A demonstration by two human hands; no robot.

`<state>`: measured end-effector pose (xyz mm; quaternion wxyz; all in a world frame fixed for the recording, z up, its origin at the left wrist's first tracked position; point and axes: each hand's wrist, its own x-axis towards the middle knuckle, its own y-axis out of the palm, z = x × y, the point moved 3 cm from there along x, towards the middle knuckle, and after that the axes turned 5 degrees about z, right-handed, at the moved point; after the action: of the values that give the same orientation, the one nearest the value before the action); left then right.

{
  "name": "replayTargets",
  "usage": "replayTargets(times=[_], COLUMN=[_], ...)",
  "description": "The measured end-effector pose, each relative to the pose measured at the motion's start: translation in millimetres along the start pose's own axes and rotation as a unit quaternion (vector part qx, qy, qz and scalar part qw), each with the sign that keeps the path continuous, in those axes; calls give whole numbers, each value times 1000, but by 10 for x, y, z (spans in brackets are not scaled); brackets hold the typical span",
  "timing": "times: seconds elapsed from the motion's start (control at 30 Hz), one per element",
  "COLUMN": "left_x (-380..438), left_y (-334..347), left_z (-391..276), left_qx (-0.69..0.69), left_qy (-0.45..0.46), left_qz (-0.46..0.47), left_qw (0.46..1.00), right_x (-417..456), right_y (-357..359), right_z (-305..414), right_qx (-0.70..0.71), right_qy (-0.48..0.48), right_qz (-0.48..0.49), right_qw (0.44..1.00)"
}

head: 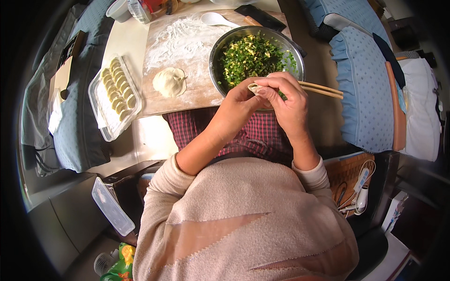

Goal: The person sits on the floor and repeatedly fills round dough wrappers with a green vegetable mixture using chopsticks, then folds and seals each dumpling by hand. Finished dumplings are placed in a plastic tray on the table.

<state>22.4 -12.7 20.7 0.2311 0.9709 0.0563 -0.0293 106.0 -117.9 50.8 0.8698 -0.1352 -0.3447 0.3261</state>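
My left hand (239, 100) and my right hand (290, 100) meet over the near rim of a steel bowl (215, 75). Between their fingers is a folded dumpling (254, 88), partly covered by the fingertips. Chopped greens with yellow bits, probably egg, form a filling (249, 56) in the bowl. Wooden chopsticks (323, 90) stick out past the bowl's right side, their other ends hidden by my right hand. Left of the bowl, a small stack of round dough wrappers (170, 82) lies on a floured wooden board (197, 100).
A clear plastic tray (135, 114) at the left holds rows of finished dumplings (117, 89). Behind the bowl lie a white spoon (214, 19), a rolling pin (252, 21) and a black-bladed cleaver (260, 17). A plastic tub (119, 10) stands at the back left. Blue-covered chairs (365, 87) flank the table.
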Motion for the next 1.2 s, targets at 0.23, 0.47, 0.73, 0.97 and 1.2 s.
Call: replayTargets(times=[0.23, 0.47, 0.73, 0.97, 1.2], left_x=[24, 8, -53, -96, -176], left_y=[30, 3, -59, -193, -219], left_z=[-13, 25, -66, -76, -164], left_qx=[-33, -79, 14, -55, -23], left_qy=[-30, -23, -73, -90, -92], left_qz=[24, -23, 54, 29, 87], left_qw=[999, 996, 996, 994, 992], right_x=[-36, 20, 20, 109, 180], right_y=[22, 30, 15, 6, 27], right_z=[-7, 48, 11, 142, 129], right_qx=[-42, -9, -88, -7, -5], right_qy=[-6, 20, -4, -8, -30], right_qz=[-46, -50, 68, 82, 174], right_qw=[998, 998, 994, 997, 984])
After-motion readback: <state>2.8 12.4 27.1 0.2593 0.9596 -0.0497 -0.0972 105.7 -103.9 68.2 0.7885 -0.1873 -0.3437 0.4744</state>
